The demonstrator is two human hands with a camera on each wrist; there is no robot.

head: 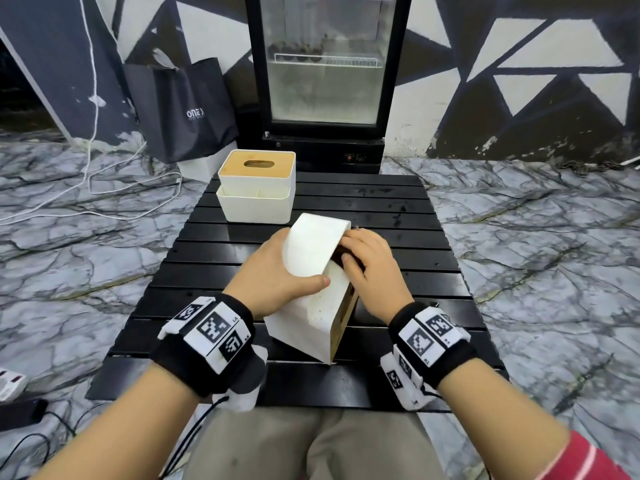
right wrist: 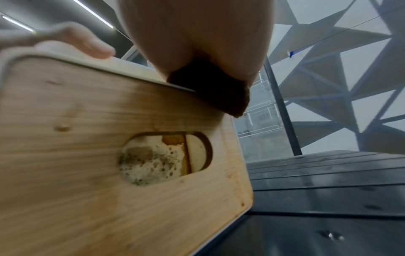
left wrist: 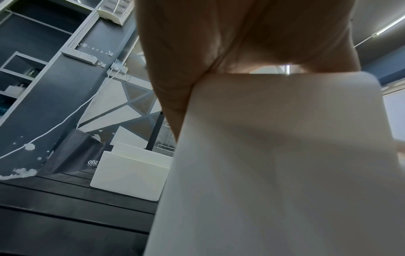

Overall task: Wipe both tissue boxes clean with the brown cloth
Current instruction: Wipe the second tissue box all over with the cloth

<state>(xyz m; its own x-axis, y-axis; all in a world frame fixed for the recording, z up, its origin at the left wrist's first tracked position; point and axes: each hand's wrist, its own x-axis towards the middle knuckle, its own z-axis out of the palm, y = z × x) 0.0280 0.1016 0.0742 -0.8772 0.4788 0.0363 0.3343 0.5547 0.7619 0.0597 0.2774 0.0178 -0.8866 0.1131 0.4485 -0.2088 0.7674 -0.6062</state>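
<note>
- Near tissue box [head: 311, 271]: white body, wooden lid with an oval slot. It is tipped on its side at an angle on the black slatted table [head: 398, 216], lid facing the person's right. The right wrist view shows mottled, speckled marks inside the slot; the head view shows faint specks on one white face.
- Far tissue box [head: 257, 187]: white, wooden slotted lid up, with a compartment tray along its near side. It stands upright at the table's far left, well apart from both hands.
- Brown cloth [right wrist: 210, 88]: dark, bunched, mostly hidden under the right hand [head: 372, 268].
- Count: two tissue boxes, one cloth, two hands.
- Left hand [head: 277, 271]: wrapped over the white bottom of the tipped box, thumb across the near face, grasping and steadying it.
- Right hand: fingers curled round the cloth, pressing it on the box's upper edge beside the lid rim. The cloth lies between the palm and the box, touching both.
- Surroundings: a glass-door fridge [head: 327, 64] and a dark bag [head: 183, 105] stand beyond the table.
</note>
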